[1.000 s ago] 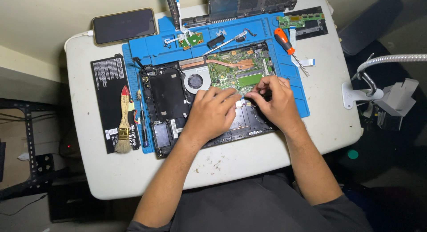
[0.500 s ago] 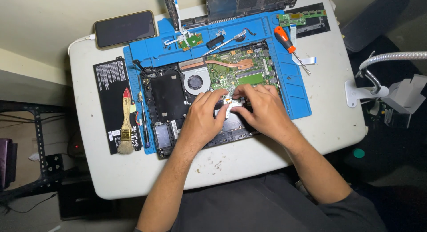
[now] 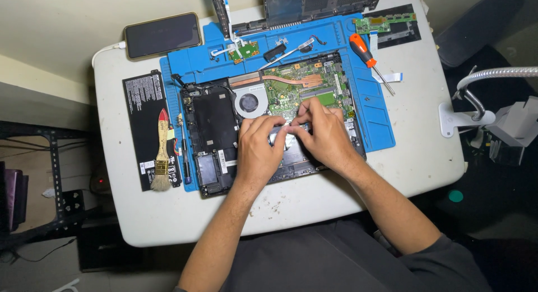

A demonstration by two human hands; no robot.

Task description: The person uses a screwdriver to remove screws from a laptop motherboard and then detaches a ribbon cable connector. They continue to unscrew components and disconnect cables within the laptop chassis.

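Both hands sit together over the lower middle of the opened laptop (image 3: 213, 135), which lies bottom-up on a blue mat (image 3: 375, 118) so small parts stay put and the table (image 3: 280, 213) is spared. Left hand (image 3: 259, 149): fingers curled, tips pressing down on a small silvery part (image 3: 288, 129) just below the board (image 3: 297, 90). Right hand (image 3: 325, 138): fingers bent, pinching the same part from its far side; what lies under the palm cannot be told. Two hands on one part suggests one steadies while the other works it.

Left of the hands: empty dark bay in the laptop, and beside the mat a flat black battery (image 3: 137, 113) laid out of the way, with a brush (image 3: 161, 157) resting on it.

Beyond the hands: fan (image 3: 248, 101) and copper heat pipe (image 3: 291, 79) exposed. On the mat's upper shelf, small loose pieces are kept within reach. An orange screwdriver (image 3: 361, 51) lies at the mat's right edge, handle away, near the right hand's side.

Farthest: a phone (image 3: 162, 34) on a cable at the table's far left corner, and a dark panel (image 3: 314, 3) propped at the far edge. A lamp arm (image 3: 487, 79) stands to the right.
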